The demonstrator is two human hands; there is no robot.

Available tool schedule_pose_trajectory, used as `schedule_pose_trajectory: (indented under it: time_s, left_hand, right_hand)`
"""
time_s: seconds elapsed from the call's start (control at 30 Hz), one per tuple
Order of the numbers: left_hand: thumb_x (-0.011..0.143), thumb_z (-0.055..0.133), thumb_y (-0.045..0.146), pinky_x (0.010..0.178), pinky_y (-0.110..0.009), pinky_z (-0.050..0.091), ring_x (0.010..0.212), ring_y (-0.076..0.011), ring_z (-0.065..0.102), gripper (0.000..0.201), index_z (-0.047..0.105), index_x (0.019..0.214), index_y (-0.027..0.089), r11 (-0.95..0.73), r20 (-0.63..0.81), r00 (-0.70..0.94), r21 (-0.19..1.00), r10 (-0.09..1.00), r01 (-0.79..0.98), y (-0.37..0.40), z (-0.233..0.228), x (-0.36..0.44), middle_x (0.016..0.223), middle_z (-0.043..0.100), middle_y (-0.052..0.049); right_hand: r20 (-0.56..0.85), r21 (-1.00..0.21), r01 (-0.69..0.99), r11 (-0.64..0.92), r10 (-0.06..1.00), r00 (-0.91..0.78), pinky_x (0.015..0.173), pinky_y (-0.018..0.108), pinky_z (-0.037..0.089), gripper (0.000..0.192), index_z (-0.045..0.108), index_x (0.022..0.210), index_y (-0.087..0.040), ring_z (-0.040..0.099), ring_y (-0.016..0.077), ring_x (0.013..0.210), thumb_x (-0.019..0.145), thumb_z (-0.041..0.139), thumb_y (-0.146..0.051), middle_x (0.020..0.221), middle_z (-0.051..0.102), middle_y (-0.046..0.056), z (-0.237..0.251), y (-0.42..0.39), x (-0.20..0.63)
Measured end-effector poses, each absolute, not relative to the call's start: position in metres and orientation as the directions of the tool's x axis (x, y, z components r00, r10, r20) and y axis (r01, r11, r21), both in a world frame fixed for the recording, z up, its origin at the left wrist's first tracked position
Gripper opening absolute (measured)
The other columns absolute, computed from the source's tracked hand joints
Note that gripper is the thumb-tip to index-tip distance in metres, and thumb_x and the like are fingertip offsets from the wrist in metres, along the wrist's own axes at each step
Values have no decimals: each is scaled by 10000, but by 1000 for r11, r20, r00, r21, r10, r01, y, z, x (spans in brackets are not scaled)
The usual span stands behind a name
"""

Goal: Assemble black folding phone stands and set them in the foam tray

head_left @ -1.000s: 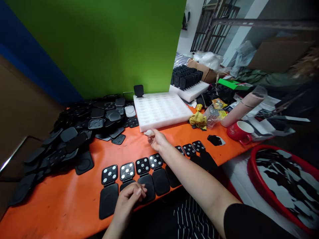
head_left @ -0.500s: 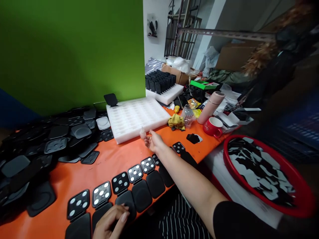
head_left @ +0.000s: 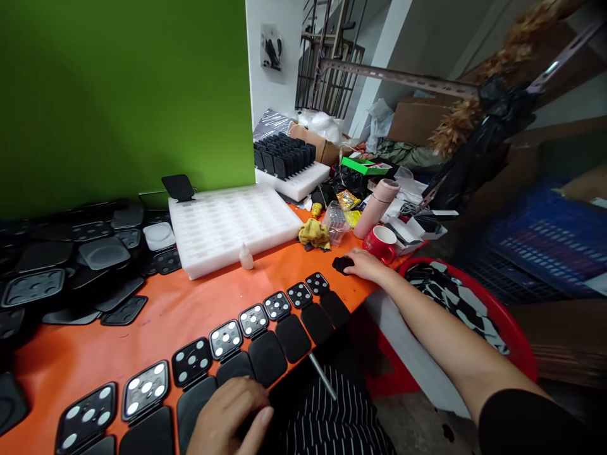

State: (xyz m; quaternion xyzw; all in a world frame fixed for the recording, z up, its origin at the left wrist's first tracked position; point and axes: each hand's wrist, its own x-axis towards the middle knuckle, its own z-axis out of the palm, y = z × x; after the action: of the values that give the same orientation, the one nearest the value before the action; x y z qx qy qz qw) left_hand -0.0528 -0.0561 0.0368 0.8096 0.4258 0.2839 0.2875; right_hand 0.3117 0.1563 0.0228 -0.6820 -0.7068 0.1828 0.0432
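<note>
A row of several open black hinged cases [head_left: 256, 338] with white dots in their lids lies along the near edge of the orange table [head_left: 190, 309]. My left hand [head_left: 232, 417] rests flat on the nearest cases at the bottom. My right hand [head_left: 365, 264] reaches out to the right and its fingers lie on a small black piece with a white backing [head_left: 342, 263], next to a red mug [head_left: 383, 243]. A small white glue bottle [head_left: 245, 257] stands on the table in front of a white foam tray [head_left: 227, 224].
A heap of black case parts [head_left: 71, 265] fills the left of the table. A second foam tray with black cases [head_left: 287, 164] stands behind. A yellow rag [head_left: 313, 232], a pink tube [head_left: 377, 207] and wrappers lie mid-right. A red basin [head_left: 474, 316] of backing scraps sits lower right.
My right hand set the small white bottle down by the foam tray and moved right onto the black piece near the mug. The view swung to the right.
</note>
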Motion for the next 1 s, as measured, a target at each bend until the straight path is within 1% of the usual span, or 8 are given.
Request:
schedule_pose_trajectory:
  time_s: [0.2, 0.3, 0.4, 0.57, 0.67, 0.8, 0.9, 1.0]
  left_hand:
    - [843, 440, 220, 803, -322, 452, 892, -170, 543, 170, 556, 964, 254, -522, 94, 650, 687, 754, 505, -37, 40, 3, 955, 593, -19]
    - [835, 444, 209, 856, -346, 429, 955, -178, 517, 218, 547, 1021, 260, -562, 99, 678, 653, 728, 508, -26, 37, 27, 1031, 574, -17]
    - [815, 478, 222, 918, -366, 394, 1058, -197, 474, 288, 522, 1097, 256, -626, 129, 689, 561, 713, 542, -12, 27, 48, 1146, 538, -20]
    - [804, 500, 320, 1027, -397, 272, 1229, -222, 339, 485, 388, 1268, 232, -676, 159, 676, 384, 719, 629, 8, 1, 77, 1356, 386, -43]
    - [812, 464, 423, 1042, -432, 223, 1278, -249, 257, 583, 302, 1328, 206, -654, 159, 649, 370, 744, 660, 14, -11, 88, 1420, 273, -74]
    - [800, 435, 504, 1047, -449, 185, 1300, -270, 202, 661, 265, 1351, 179, -634, 146, 628, 345, 765, 692, 15, -21, 95, 1436, 223, -100]
    - [798, 432, 500, 1055, -442, 156, 1309, -267, 173, 668, 257, 1355, 175, -628, 138, 622, 326, 771, 706, 14, -24, 96, 1444, 197, -95]
    - [802, 426, 489, 1057, -435, 146, 1310, -264, 170, 658, 256, 1356, 178, -625, 131, 619, 311, 775, 716, 14, -25, 97, 1446, 192, -90]
  right_hand:
    - [-156, -121, 989, 83, 983, -101, 816, 312, 364, 374, 613, 1009, -173, 508, 264, 967, 691, 661, -365, 1013, 559, 108, 21, 152, 312]
    - [-110, -97, 992, 78, 990, -88, 825, 329, 351, 378, 605, 987, -175, 479, 276, 998, 687, 661, -398, 1026, 545, 109, 22, 147, 312]
    - [-71, -120, 992, 44, 996, -53, 835, 356, 333, 353, 599, 931, -153, 455, 296, 1020, 675, 676, -384, 1021, 542, 128, 20, 142, 311]
    - [-58, -271, 962, -28, 998, 13, 776, 331, 353, 246, 569, 857, -143, 476, 271, 981, 707, 643, -323, 972, 558, 129, 20, 139, 322]
    - [-150, -444, 894, -53, 989, -16, 625, 273, 382, 223, 560, 754, -152, 537, 187, 728, 771, 543, -374, 757, 580, 61, 21, 137, 326]
    - [-268, -676, 732, -84, 954, -138, 459, 218, 337, 351, 545, 714, -165, 441, 101, 469, 782, 464, -500, 569, 507, -15, 13, 131, 306]
    - [-266, -786, 610, -106, 947, -178, 433, 212, 305, 394, 523, 686, -162, 379, 83, 430, 765, 450, -541, 534, 462, -28, -1, 125, 279]
    - [-226, -845, 524, -107, 960, -167, 481, 218, 319, 383, 496, 634, -158, 378, 84, 471, 738, 483, -527, 541, 455, -27, -14, 122, 258]
